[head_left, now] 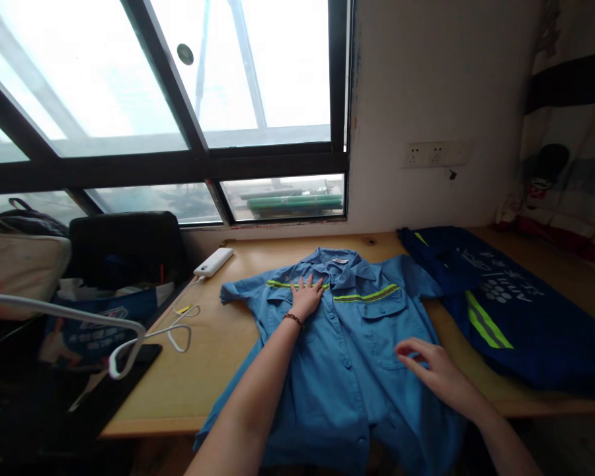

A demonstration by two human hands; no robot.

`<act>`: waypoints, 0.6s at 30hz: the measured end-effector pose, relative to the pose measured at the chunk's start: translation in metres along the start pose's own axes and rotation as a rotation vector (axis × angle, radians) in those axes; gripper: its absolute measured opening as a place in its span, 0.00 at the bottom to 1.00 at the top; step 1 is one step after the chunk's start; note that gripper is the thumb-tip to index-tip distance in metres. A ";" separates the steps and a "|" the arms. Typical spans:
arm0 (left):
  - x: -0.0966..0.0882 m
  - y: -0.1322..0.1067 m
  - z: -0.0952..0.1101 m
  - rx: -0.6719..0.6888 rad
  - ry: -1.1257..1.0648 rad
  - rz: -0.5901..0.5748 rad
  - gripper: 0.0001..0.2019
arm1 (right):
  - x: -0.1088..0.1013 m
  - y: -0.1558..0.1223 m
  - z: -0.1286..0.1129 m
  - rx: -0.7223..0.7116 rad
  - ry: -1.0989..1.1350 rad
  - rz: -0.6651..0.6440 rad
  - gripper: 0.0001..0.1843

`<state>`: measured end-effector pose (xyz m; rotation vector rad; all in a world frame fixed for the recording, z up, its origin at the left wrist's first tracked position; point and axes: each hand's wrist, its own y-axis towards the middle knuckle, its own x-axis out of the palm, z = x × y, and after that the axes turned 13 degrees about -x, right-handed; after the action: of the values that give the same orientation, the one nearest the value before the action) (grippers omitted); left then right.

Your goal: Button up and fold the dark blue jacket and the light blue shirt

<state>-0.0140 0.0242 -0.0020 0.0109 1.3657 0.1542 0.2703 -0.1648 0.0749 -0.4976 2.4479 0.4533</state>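
Observation:
A blue short-sleeved work shirt (pixel 342 330) with yellow-green reflective stripes lies front side up on a wooden table (pixel 203 370). Its collar points toward the window and its lower part hangs over the near edge. My left hand (pixel 307 297), a beaded bracelet at its wrist, rests flat with fingers spread on the chest beside the button placket. Over the shirt's right side is my right hand (pixel 429 367), its fingers curved and thumb apart from them, with nothing visible in it. Whether it touches the cloth I cannot tell.
A dark blue garment (pixel 535 317) with white print lies to the right. At the table's back left sits a white power bank (pixel 214 262) with a cable (pixel 178 327). Bags and a black chair (pixel 126 244) stand left. Behind are a window and a wall socket (pixel 436 154).

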 end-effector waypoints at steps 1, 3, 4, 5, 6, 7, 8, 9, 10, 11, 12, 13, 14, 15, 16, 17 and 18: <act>0.001 -0.002 0.004 0.007 -0.012 -0.011 0.20 | 0.009 0.016 0.002 -0.071 -0.024 0.020 0.15; 0.005 -0.007 0.011 0.027 -0.035 -0.004 0.22 | 0.032 0.051 0.012 -0.195 -0.097 0.011 0.19; 0.007 -0.009 0.015 0.033 -0.047 0.017 0.23 | 0.045 0.068 0.019 -0.228 -0.147 -0.012 0.21; 0.008 -0.012 0.018 0.037 -0.057 0.046 0.23 | 0.057 0.086 0.028 -0.239 -0.206 -0.035 0.24; 0.010 -0.015 0.020 0.038 -0.068 0.076 0.23 | 0.068 0.103 0.036 -0.229 -0.274 -0.056 0.25; 0.011 -0.018 0.021 0.040 -0.077 0.105 0.23 | 0.077 0.119 0.045 -0.210 -0.348 -0.069 0.26; 0.011 -0.021 0.021 0.049 -0.086 0.128 0.23 | 0.084 0.135 0.054 -0.180 -0.422 -0.065 0.26; 0.011 -0.023 0.020 0.059 -0.094 0.145 0.23 | 0.087 0.148 0.061 -0.144 -0.489 -0.050 0.25; 0.010 -0.025 0.020 0.070 -0.101 0.155 0.22 | 0.088 0.161 0.068 -0.105 -0.548 -0.027 0.25; 0.009 -0.027 0.019 0.080 -0.106 0.161 0.21 | 0.087 0.172 0.074 -0.067 -0.595 0.000 0.24; 0.008 -0.028 0.019 0.091 -0.111 0.165 0.20 | 0.084 0.182 0.079 -0.033 -0.631 0.027 0.24; 0.006 -0.029 0.019 0.103 -0.114 0.166 0.19 | 0.080 0.191 0.082 -0.003 -0.656 0.050 0.24; 0.005 -0.030 0.020 0.113 -0.115 0.165 0.20 | 0.077 0.198 0.085 0.022 -0.674 0.072 0.25; 0.003 -0.031 0.020 0.120 -0.113 0.162 0.21 | 0.074 0.205 0.086 0.046 -0.684 0.093 0.26; 0.002 -0.032 0.021 0.123 -0.109 0.158 0.22 | 0.073 0.211 0.087 0.076 -0.689 0.117 0.27; 0.001 -0.032 0.021 0.121 -0.104 0.153 0.23 | 0.073 0.215 0.087 0.113 -0.689 0.143 0.27; 0.001 -0.032 0.022 0.115 -0.098 0.148 0.24 | 0.075 0.218 0.085 0.154 -0.688 0.171 0.27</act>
<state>0.0108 -0.0058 -0.0013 0.2138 1.2738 0.1971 0.1580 0.0431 0.0081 -0.0428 1.8402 0.4145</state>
